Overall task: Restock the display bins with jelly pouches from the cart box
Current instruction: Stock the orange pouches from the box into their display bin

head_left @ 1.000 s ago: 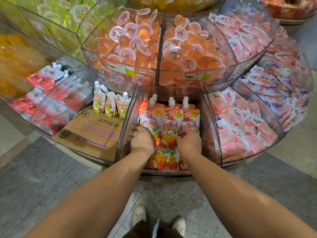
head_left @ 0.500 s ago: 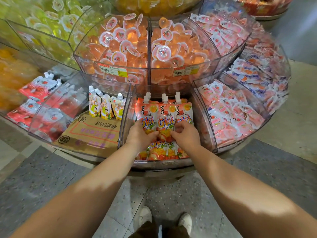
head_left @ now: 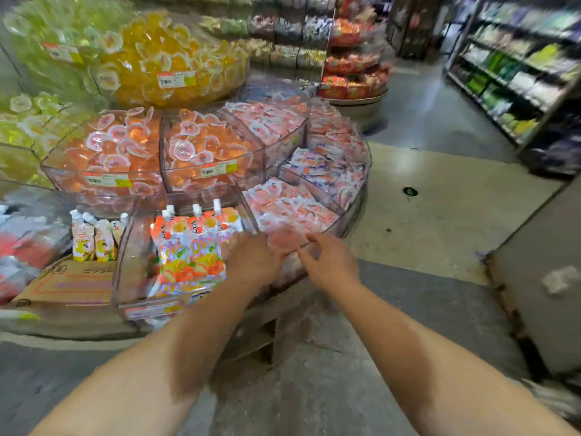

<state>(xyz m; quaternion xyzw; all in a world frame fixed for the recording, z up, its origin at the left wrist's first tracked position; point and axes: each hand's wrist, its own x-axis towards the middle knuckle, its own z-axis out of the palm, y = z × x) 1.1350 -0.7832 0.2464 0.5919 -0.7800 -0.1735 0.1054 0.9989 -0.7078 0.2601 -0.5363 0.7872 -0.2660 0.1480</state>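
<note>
Orange spouted jelly pouches (head_left: 191, 247) stand in rows in a clear display bin (head_left: 132, 265) on the lowest tier of the round stand. My left hand (head_left: 251, 262) hangs just right of them, in front of the bin's right wall, its fingers loosely curled with nothing in them. My right hand (head_left: 330, 262) is a little further right, at the front edge of the bin of pink jelly packets (head_left: 292, 209), fingers relaxed and empty. Both hands are motion-blurred. No cart box is in view.
A flat cardboard box (head_left: 69, 281) lies in the bin to the left, with three yellow pouches (head_left: 94, 237) behind it. Orange jelly cups (head_left: 201, 146) fill the tier above. A grey block (head_left: 540, 278) stands at the right, and stocked shelves (head_left: 518, 73) line the aisle beyond.
Both hands have let go of the orange pouches and drawn back to the right. My view has swung right and up, taking in the aisle.
</note>
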